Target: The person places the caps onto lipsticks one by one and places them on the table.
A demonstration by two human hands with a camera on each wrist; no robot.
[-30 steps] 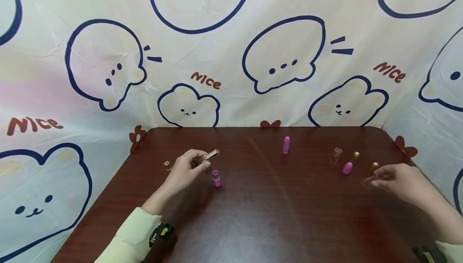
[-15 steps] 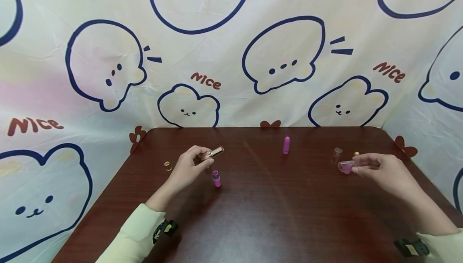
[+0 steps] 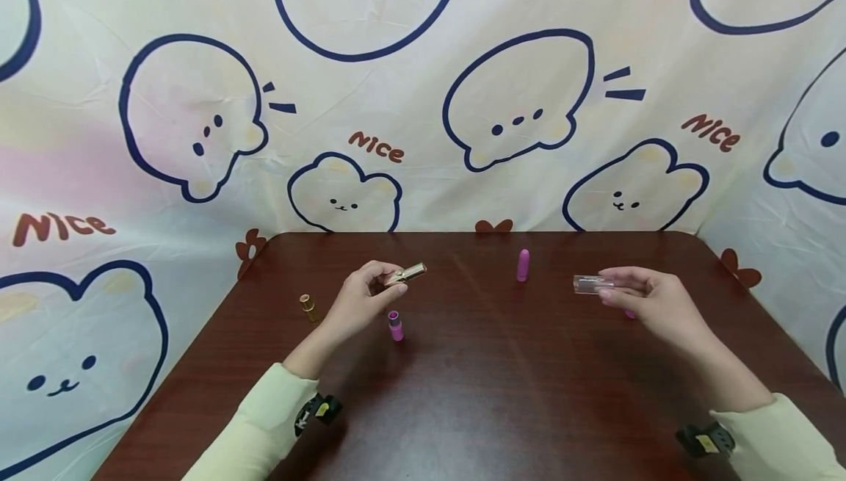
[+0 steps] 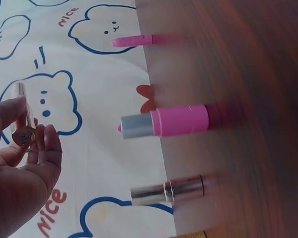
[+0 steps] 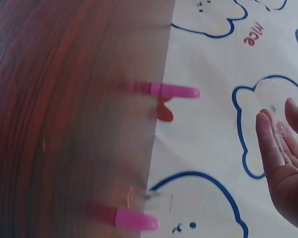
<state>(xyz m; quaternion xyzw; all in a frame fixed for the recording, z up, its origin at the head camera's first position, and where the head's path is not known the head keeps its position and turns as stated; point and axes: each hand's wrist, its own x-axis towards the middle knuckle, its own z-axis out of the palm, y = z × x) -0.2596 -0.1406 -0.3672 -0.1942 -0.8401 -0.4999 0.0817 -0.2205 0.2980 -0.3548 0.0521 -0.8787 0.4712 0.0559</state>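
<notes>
My left hand (image 3: 370,294) pinches a slim gold lipstick tube (image 3: 411,272), tilted up to the right above the table. Below it an uncapped pink lipstick (image 3: 396,327) stands upright, its silver inner sleeve showing; a small pink tip peeks out in the left wrist view. Close by stands a gold lipstick tube (image 4: 168,191), which my left hand hides from the head camera. On the other side, my right hand (image 3: 651,297) holds a clear cap (image 3: 588,285) sideways between thumb and fingers. Behind that hand a pink cap (image 3: 629,313) is mostly hidden.
A tall pink lipstick (image 3: 523,266) stands near the back edge of the brown table (image 3: 502,393). Left of my left hand is a small gold piece (image 3: 307,303). Another clear cap (image 5: 161,202) shows beside the pink cap in the right wrist view. A printed cloth (image 3: 423,99) hangs behind.
My right hand has lifted the clear cap and carried it left, toward the middle. My left hand has shifted slightly right and up with the gold lipstick tube.
</notes>
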